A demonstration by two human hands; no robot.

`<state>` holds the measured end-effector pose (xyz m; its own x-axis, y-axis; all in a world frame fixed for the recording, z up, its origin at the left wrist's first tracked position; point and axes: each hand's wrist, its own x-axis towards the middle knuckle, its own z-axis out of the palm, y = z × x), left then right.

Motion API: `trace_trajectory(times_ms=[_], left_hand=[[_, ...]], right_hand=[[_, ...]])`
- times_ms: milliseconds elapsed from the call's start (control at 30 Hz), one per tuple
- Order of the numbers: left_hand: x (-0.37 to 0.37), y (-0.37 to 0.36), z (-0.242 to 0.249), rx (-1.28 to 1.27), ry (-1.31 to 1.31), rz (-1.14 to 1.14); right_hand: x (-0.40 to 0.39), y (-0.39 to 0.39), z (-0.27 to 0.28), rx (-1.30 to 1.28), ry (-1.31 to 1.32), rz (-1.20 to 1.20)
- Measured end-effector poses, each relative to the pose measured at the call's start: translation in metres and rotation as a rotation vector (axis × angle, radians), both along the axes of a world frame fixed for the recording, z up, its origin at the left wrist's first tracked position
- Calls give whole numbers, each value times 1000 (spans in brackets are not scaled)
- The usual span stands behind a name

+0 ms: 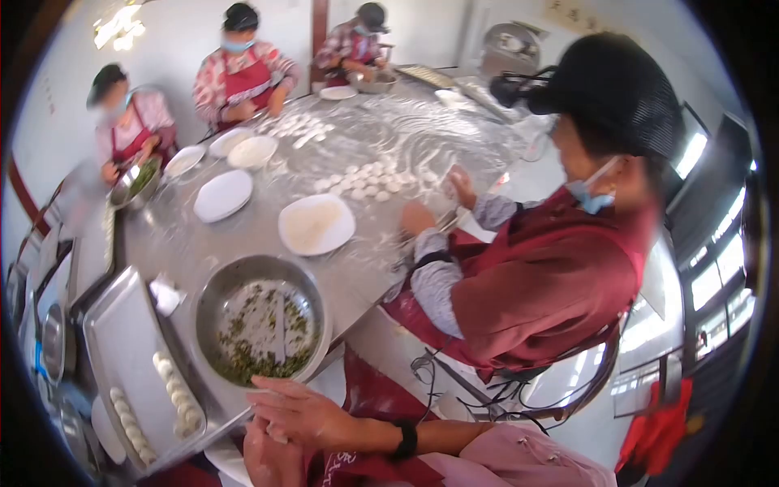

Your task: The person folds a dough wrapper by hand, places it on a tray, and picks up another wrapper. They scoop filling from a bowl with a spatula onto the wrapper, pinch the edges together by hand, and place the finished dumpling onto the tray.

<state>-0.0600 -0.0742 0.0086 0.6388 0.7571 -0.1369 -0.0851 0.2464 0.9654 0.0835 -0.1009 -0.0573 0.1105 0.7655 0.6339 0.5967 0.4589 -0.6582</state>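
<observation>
Near the bottom edge my right hand point(304, 415) reaches in from the right, a dark band on its wrist. Its fingers are stretched out and slightly apart, lying over my left hand point(268, 458). The fingers of my left hand are mostly hidden beneath it. A small whitish patch shows between the hands, too small to name. Just beyond them stands a large steel bowl point(202, 325) with chopped green filling point(251, 357) low inside and a pale utensil point(281, 325) leaning in it. On the left, a metal tray point(134, 325) holds two rows of white dumplings point(178, 394).
A co-worker point(535, 276) in a dark cap sits at the right, hands over the floury steel table point(251, 235). White plates point(316, 225) and dough pieces point(369, 180) lie farther back. Several other people work along the far side. Cables hang below the table's right edge.
</observation>
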Motion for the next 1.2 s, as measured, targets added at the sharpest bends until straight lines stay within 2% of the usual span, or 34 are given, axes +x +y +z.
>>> trace_trajectory(times_ms=[67, 133, 200, 267, 300, 433, 600, 700, 833, 900, 1200], left_hand=[[-7, 9, -44, -467, -453, 25], [0, 6, -22, -116, -84, 101], [-14, 19, -33, -515, -414, -22], [-28, 27, -36, -497, -358, 43], [-35, 34, -27, -453, -291, 95], [-79, 72, -23, -169, -4, 228], [-147, 141, -40, 161, 241, 399], [-170, 183, -50, 281, 496, 476], [-186, 216, -89, 510, 811, 442], [-187, 224, -101, 614, 899, 404], [-180, 226, -120, 597, 891, 368]], right_hand=[[3, 1, -2, 37, 27, 74], [6, 1, -7, -29, -46, 124], [4, -3, -8, -113, -102, 94], [7, -4, 23, -208, -199, 8], [13, -2, 24, -143, -106, 30], [23, -5, 29, -256, 110, -54], [27, -1, 34, -319, 81, -103], [26, -1, 28, -367, 96, -115], [24, 0, 27, -438, 157, -99], [25, 1, 28, -440, 154, -98], [38, -2, 27, -437, 212, -130]])
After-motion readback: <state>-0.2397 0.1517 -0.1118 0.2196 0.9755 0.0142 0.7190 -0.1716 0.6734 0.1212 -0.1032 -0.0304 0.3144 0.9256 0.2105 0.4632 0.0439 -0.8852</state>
